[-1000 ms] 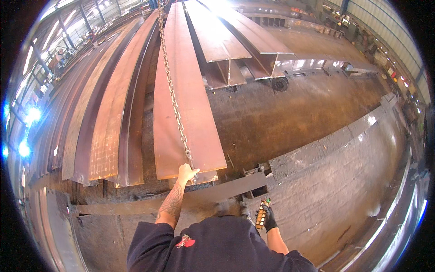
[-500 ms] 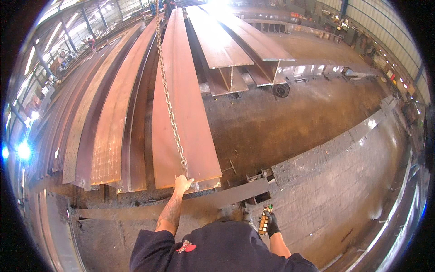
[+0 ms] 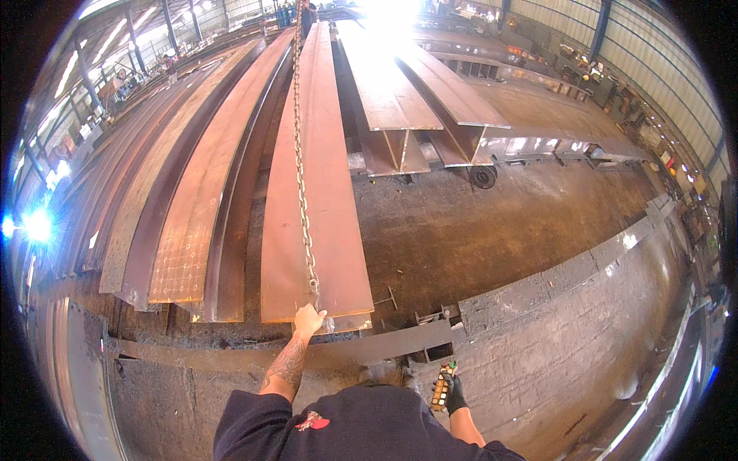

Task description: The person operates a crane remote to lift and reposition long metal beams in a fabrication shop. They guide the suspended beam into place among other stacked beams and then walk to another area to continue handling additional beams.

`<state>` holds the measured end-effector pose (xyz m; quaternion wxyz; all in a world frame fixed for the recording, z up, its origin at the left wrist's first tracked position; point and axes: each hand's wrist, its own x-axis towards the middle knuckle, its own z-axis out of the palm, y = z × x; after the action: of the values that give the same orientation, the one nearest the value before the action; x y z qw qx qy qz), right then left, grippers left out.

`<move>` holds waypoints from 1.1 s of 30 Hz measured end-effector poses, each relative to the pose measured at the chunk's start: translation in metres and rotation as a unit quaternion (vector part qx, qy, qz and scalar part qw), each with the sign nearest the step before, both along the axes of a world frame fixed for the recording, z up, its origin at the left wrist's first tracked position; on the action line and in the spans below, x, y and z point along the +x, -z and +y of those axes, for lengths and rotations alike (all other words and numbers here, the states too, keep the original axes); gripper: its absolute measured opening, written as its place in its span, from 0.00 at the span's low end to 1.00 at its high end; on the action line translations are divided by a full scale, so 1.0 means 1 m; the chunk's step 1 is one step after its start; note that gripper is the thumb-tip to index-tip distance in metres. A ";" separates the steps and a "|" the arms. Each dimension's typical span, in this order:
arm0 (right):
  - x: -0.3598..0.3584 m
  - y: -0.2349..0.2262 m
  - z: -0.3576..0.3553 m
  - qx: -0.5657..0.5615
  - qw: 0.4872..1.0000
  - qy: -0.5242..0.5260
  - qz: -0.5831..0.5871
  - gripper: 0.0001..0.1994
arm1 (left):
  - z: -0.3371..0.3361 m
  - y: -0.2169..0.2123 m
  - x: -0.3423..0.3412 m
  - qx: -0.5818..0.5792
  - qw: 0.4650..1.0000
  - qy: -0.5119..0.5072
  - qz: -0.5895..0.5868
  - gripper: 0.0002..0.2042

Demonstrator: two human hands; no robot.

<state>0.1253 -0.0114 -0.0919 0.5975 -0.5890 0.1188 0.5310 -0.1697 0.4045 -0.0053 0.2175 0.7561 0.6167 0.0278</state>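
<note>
My bare left hand (image 3: 309,318) is closed round the fitting at the lower end of a steel lifting chain (image 3: 303,207), at the near end of a long reddish-brown steel beam (image 3: 330,238). My fingers hide most of that fitting, so its exact shape cannot be made out. The chain rises from it above the beam's wide top flange and leaves the picture at the top. Lower right, my right hand (image 3: 457,392) in a black glove grips a yellow crane remote control (image 3: 440,390) with several buttons, held upright beside my body.
More steel beams (image 3: 188,253) lie side by side to the left. Two I-beams (image 3: 396,142) show their ends to the right. A low steel rail (image 3: 377,343) crosses in front of me. A person (image 3: 307,14) stands at the far end. Bright light glares far left.
The view has shifted a little, and the chain looks closer to upright. My left hand stays at the beam's near end; my right hand still holds the crane remote control.
</note>
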 end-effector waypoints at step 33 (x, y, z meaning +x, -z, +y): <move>-0.055 0.008 -0.038 -0.279 0.834 -0.312 -0.360 0.32 | -0.010 -0.010 -0.009 0.079 0.996 0.016 -0.023 0.21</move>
<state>0.0706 -0.0495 -0.0995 0.2114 -0.8860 -0.1512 0.3841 -0.1785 0.3945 0.0045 0.1714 0.7799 0.5951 0.0907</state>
